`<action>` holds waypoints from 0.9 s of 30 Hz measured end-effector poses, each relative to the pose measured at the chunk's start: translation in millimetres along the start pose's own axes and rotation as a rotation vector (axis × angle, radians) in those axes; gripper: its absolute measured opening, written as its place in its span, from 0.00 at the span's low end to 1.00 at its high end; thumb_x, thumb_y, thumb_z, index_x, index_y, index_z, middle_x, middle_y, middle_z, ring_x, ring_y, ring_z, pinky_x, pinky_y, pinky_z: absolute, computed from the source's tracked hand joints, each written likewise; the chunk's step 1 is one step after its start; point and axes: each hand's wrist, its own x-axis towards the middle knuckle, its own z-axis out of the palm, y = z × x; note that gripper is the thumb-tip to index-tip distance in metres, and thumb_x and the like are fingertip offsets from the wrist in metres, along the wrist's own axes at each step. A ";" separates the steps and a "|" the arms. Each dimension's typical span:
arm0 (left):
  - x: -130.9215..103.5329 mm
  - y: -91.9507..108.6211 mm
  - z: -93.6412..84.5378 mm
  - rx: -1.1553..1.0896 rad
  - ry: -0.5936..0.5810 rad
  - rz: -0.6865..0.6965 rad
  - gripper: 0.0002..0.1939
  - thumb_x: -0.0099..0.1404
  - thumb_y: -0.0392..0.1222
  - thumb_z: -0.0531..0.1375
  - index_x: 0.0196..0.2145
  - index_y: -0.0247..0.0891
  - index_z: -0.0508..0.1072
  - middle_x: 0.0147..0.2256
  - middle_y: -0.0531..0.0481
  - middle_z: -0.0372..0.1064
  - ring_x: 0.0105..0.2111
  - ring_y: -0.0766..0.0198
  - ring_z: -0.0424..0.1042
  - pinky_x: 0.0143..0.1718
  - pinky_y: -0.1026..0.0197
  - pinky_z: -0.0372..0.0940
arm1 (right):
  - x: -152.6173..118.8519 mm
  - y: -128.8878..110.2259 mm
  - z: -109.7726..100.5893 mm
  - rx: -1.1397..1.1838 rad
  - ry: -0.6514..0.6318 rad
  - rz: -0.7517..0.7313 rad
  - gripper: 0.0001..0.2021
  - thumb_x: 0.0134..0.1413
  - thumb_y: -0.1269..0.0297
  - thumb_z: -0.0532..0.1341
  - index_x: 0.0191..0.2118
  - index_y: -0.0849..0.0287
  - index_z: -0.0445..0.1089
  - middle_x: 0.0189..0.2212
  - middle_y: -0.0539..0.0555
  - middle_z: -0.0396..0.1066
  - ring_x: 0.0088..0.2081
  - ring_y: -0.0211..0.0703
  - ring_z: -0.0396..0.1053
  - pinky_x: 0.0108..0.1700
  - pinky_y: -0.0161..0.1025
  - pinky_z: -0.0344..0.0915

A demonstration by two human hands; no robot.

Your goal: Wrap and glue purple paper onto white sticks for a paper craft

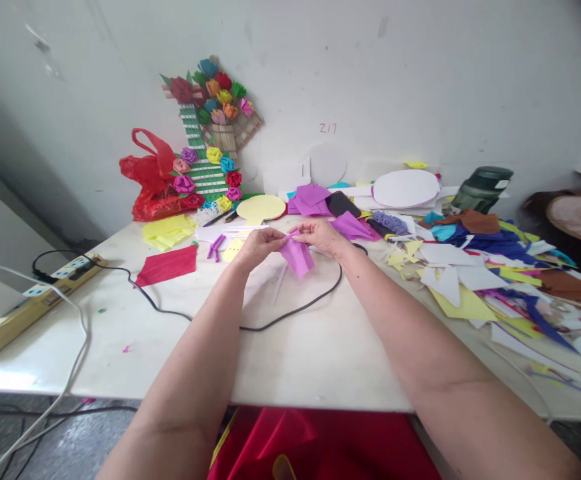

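Both hands meet over the middle of the table, pinching one piece of purple crepe paper (297,258) along its upper edge. My left hand (263,244) is closed on its left corner. My right hand (319,236) grips the top edge from the other side, and the paper hangs down between them. Below it a thin white stick (279,285) lies on the table. Several small rolled purple paper pieces (215,247) rest left of my left hand, close to a pale yellow paper cutout (261,209). More purple paper (310,200) lies behind the hands.
A black cord (265,328) loops across the table under my forearms. At left are a power strip (45,293), red paper (167,265) and a red plastic bag (153,177). Paper scraps (463,300) cover the right side, below a dark bottle (483,190). Paper-flower crafts (203,160) lean on the wall.
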 end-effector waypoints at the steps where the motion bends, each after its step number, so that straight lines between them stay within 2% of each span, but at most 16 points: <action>1: 0.0 0.8 0.5 -0.002 0.007 -0.001 0.17 0.48 0.49 0.64 0.30 0.31 0.75 0.26 0.47 0.70 0.27 0.66 0.67 0.34 0.61 0.63 | -0.6 -1.0 0.6 0.013 0.004 0.012 0.09 0.36 0.69 0.64 0.31 0.61 0.73 0.22 0.47 0.68 0.23 0.31 0.62 0.26 0.30 0.59; 10: -1.8 5.9 2.6 -0.024 0.051 0.013 0.18 0.46 0.49 0.65 0.31 0.31 0.76 0.27 0.47 0.72 0.26 0.65 0.68 0.33 0.61 0.63 | 1.4 1.5 0.1 0.073 0.056 0.082 0.08 0.36 0.72 0.62 0.29 0.60 0.73 0.23 0.48 0.70 0.24 0.32 0.65 0.27 0.30 0.60; 14: -1.5 5.6 2.5 -0.024 0.057 0.009 0.18 0.47 0.48 0.65 0.31 0.31 0.76 0.28 0.46 0.72 0.27 0.65 0.68 0.33 0.61 0.63 | 1.0 0.9 -0.2 0.106 0.033 0.075 0.09 0.36 0.73 0.62 0.29 0.60 0.72 0.24 0.49 0.71 0.25 0.33 0.66 0.28 0.31 0.61; 19: -0.5 5.2 3.4 -0.010 0.076 -0.002 0.17 0.46 0.46 0.65 0.31 0.30 0.75 0.27 0.46 0.72 0.26 0.66 0.68 0.33 0.61 0.64 | 0.3 0.5 0.6 0.081 0.017 0.066 0.08 0.38 0.67 0.64 0.29 0.61 0.71 0.23 0.49 0.70 0.24 0.32 0.64 0.27 0.31 0.61; 22: -0.3 5.6 4.7 -0.008 0.100 -0.013 0.16 0.45 0.46 0.65 0.29 0.30 0.75 0.25 0.47 0.71 0.25 0.66 0.67 0.32 0.61 0.64 | 1.3 2.0 2.5 0.036 0.056 0.039 0.09 0.37 0.63 0.65 0.28 0.62 0.71 0.22 0.49 0.69 0.23 0.31 0.63 0.25 0.30 0.59; 27: -1.4 8.4 5.7 0.006 0.083 0.000 0.16 0.46 0.47 0.65 0.30 0.31 0.76 0.25 0.47 0.71 0.25 0.66 0.67 0.31 0.62 0.63 | 3.6 4.3 4.4 0.019 0.063 -0.003 0.09 0.34 0.65 0.66 0.27 0.62 0.71 0.23 0.49 0.70 0.25 0.32 0.64 0.28 0.31 0.61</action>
